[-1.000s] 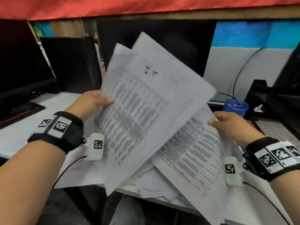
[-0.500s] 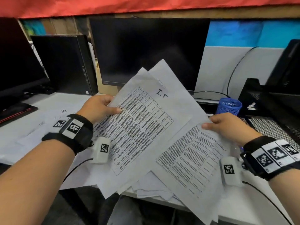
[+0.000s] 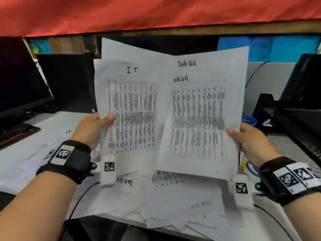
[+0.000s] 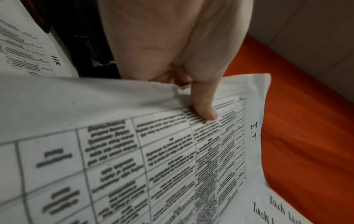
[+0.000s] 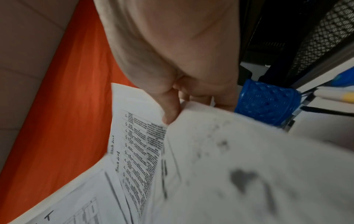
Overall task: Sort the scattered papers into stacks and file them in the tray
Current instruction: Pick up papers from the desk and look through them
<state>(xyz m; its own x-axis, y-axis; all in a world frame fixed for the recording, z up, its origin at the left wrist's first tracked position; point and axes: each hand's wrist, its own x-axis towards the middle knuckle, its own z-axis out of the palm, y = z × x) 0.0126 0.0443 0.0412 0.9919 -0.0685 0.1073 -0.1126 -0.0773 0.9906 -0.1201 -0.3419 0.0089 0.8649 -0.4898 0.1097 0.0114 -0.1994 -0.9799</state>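
I hold two bunches of printed sheets upright in front of me, side by side. My left hand (image 3: 97,126) pinches the left edge of the sheets headed "I.T" (image 3: 132,110), thumb (image 4: 205,109) on the printed table. My right hand (image 3: 246,138) pinches the right edge of the sheets headed "Task list" (image 3: 199,110), thumb (image 5: 170,112) on top. More loose papers (image 3: 173,202) lie scattered on the white desk below. The black mesh file tray (image 3: 291,136) stands at the right.
A dark monitor (image 3: 20,80) and a black computer case (image 3: 67,80) stand at the back left, another monitor behind the held sheets. A blue mesh pen cup (image 3: 249,119) sits beside the tray. An "HR" sheet (image 4: 25,45) lies on the desk at left. Red cloth (image 3: 156,13) hangs overhead.
The fanned, tilted sheets have been raised and turned upright, split into an "I.T" bunch on the left and a "Task list" bunch on the right. Both hands moved apart.
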